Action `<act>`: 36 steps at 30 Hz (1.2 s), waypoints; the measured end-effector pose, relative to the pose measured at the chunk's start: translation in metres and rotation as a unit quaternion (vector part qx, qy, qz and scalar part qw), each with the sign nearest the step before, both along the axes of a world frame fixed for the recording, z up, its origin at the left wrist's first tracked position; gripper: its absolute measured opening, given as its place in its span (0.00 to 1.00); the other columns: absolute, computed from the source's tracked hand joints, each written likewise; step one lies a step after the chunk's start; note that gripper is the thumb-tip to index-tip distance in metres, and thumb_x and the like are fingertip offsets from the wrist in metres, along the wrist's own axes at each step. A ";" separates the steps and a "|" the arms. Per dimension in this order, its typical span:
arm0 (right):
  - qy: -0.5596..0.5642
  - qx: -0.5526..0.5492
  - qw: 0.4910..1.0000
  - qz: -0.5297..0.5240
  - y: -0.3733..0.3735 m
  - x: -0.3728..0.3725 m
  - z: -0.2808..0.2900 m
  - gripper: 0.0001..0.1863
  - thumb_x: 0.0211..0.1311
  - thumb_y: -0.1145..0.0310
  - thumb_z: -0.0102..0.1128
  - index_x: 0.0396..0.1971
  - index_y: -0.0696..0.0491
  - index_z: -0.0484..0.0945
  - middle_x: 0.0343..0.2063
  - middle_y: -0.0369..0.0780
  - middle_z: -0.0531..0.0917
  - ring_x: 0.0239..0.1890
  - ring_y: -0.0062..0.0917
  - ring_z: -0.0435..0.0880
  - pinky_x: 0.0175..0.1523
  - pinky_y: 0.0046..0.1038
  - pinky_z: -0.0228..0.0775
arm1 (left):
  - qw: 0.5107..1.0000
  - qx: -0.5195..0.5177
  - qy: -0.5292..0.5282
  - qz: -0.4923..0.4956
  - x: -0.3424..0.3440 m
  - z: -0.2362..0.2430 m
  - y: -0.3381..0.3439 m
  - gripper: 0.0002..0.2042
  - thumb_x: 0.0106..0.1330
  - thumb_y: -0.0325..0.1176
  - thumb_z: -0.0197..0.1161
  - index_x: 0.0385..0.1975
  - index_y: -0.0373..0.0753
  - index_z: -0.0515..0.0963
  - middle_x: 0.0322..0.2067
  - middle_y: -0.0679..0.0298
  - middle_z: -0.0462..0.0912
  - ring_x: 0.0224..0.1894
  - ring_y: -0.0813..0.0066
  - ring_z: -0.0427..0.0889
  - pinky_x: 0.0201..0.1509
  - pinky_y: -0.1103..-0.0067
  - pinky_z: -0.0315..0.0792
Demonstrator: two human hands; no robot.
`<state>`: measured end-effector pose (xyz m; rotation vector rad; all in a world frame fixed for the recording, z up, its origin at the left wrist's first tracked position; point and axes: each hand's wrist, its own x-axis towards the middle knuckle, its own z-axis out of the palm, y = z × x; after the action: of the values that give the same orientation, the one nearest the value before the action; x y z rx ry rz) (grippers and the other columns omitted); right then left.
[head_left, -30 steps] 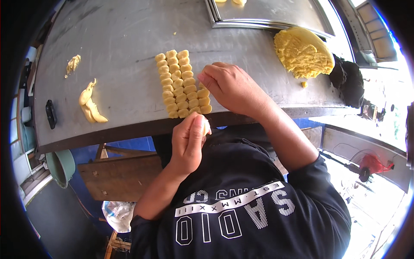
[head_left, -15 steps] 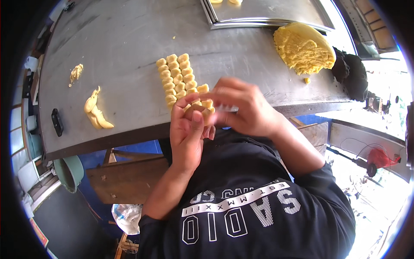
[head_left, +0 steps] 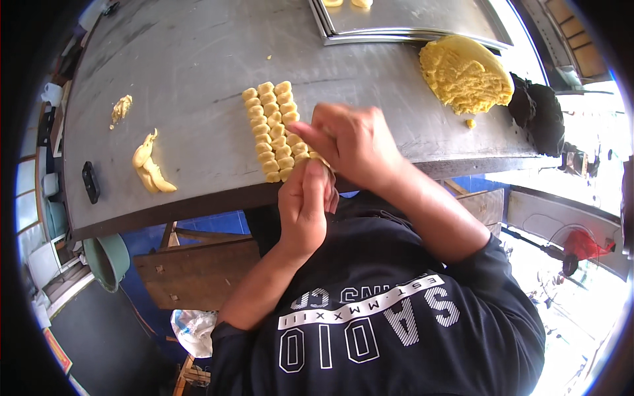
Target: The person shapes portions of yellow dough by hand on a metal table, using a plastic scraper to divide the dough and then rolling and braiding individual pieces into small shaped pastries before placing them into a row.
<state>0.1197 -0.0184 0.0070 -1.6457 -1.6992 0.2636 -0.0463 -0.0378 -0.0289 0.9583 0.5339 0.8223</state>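
Observation:
My left hand (head_left: 304,201) is closed round a small piece of dough, mostly hidden by the thumb, at the table's front edge. My right hand (head_left: 356,145) is just above it, fingers curled and thumb reaching left over the rows of small, pale yellow dough pieces (head_left: 267,105); whether it pinches anything is hidden. A smooth, folded strip of soft dough (head_left: 148,168) lies to the left, with a crumbly scrap (head_left: 120,109) behind it. A large yellow dough mass (head_left: 462,72) sits on the right, a tiny lump below it.
The metal table (head_left: 165,59) has stacked trays (head_left: 416,20) at the back, a crumpled black plastic sheet (head_left: 538,115) at the right edge and a black phone-like object (head_left: 91,181) at the left. A green tub (head_left: 105,264) and white sack (head_left: 191,330) are below.
My right hand swung down to my left hand, then rose and moved left over the rows. My left hand rose from half a second ago's open curl into a tighter grip, slightly further right.

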 end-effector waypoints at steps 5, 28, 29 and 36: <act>-0.031 -0.070 0.997 0.018 0.028 0.031 -0.015 0.22 0.72 0.55 0.70 0.26 0.58 0.77 0.25 0.48 0.84 0.33 0.48 0.87 0.40 0.46 0.78 | 0.997 0.045 0.058 0.022 -0.024 0.017 0.005 0.18 0.89 0.39 0.47 0.33 0.39 0.70 0.31 0.65 0.74 0.25 0.82 0.67 0.30 0.80 0.70; 0.048 -0.093 0.994 -0.035 -0.040 0.062 -0.013 0.14 0.65 0.70 0.76 0.49 0.56 0.89 0.39 0.43 0.88 0.41 0.38 0.89 0.49 0.36 0.81 | 0.690 0.356 0.569 0.272 -0.178 -0.006 0.162 0.09 0.70 0.32 0.74 0.45 0.37 0.87 0.56 0.52 0.86 0.55 0.54 0.86 0.60 0.64 0.80; 0.066 -0.083 0.993 -0.049 -0.042 0.064 -0.012 0.14 0.64 0.71 0.76 0.49 0.56 0.89 0.39 0.43 0.88 0.41 0.39 0.89 0.49 0.36 0.81 | 0.648 0.495 0.518 0.259 -0.170 -0.009 0.157 0.08 0.70 0.30 0.74 0.44 0.36 0.87 0.55 0.52 0.86 0.54 0.53 0.87 0.60 0.63 0.80; -0.098 0.051 0.987 0.119 0.010 0.011 0.024 0.17 0.64 0.67 0.76 0.52 0.52 0.88 0.43 0.40 0.87 0.49 0.36 0.87 0.53 0.39 0.81 | 0.679 0.440 0.514 0.286 -0.181 -0.009 0.145 0.18 0.71 0.32 0.75 0.58 0.38 0.83 0.52 0.56 0.88 0.51 0.59 0.88 0.57 0.67 0.81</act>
<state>0.1307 -0.0082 0.0315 -1.4323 -2.0278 0.1285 -0.2270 0.1075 -0.0381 2.2695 1.5539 1.0667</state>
